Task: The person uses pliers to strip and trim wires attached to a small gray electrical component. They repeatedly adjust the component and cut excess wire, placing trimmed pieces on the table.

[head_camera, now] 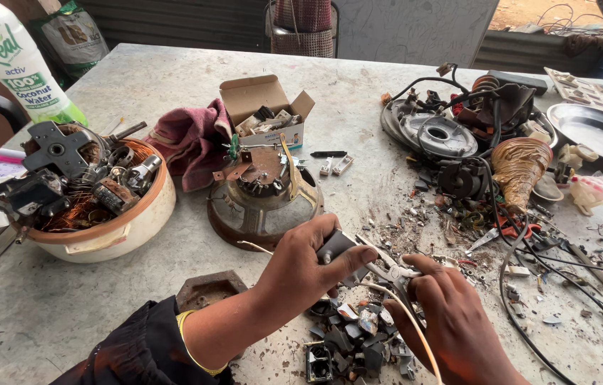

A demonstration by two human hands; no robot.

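I've got the left hand point(312, 267) and right hand point(451, 324) side by side at the near edge of the counter point(173, 78), a small block point(336, 246) in the left, pliers point(390, 269) between them, broken bits point(355, 339) just beneath. Behind the hands sits the motor housing point(264, 191), behind that an open box point(267, 110) with a cloth point(189, 141) to its left. Far left stands a bowl point(112, 228) full of parts; far right, a tangle of wires and parts point(472, 135) beside a metal plate point(601, 128).
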